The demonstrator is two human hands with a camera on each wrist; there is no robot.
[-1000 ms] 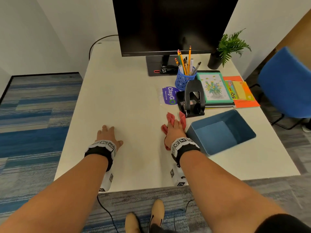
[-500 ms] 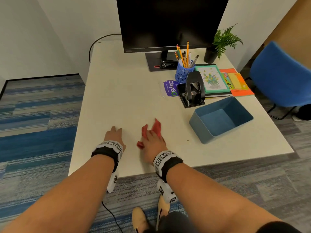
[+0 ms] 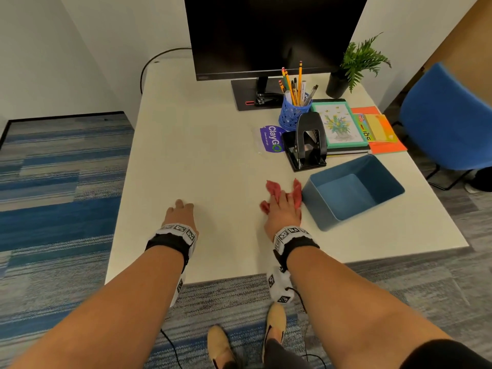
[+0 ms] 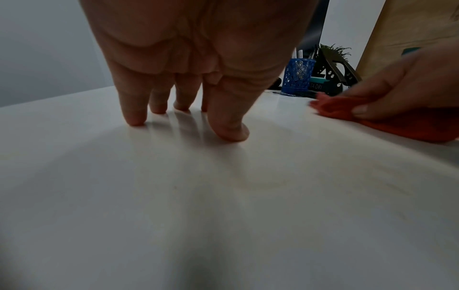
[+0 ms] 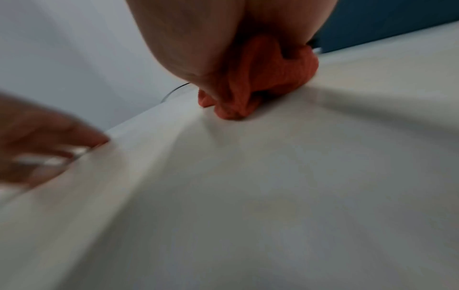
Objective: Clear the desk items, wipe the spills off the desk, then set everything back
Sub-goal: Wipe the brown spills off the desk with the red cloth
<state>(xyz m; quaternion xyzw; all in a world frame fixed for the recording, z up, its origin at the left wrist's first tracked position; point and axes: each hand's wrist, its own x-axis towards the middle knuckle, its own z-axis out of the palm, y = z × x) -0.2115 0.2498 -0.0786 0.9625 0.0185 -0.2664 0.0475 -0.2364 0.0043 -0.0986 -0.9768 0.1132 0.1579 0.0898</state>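
Note:
On the white desk (image 3: 199, 155), my right hand (image 3: 283, 203) presses a crumpled red cloth (image 3: 273, 188) flat against the surface, right beside the left wall of the blue bin (image 3: 319, 209). In the right wrist view the cloth (image 5: 261, 88) bunches under the palm. The left wrist view shows my thumb lying on the cloth (image 4: 397, 123). My left hand (image 3: 182, 206) rests empty on the desk to the left, its fingertips (image 4: 134, 117) touching the surface. A faint ring-shaped stain (image 4: 261, 184) shows on the desk near my left hand.
Behind the bin stand a black hole punch (image 3: 308, 139), a blue pen cup (image 3: 291, 115), stacked notebooks (image 3: 338, 123) and an orange folder (image 3: 383, 134). A monitor (image 3: 266, 35), a stapler (image 3: 266, 98) and a potted plant (image 3: 356, 62) line the back. A blue chair (image 3: 447, 115) stands at right.
My right hand swept the cloth from beside the hole punch toward the left front, then back right to the bin's side. My left hand stayed planted.

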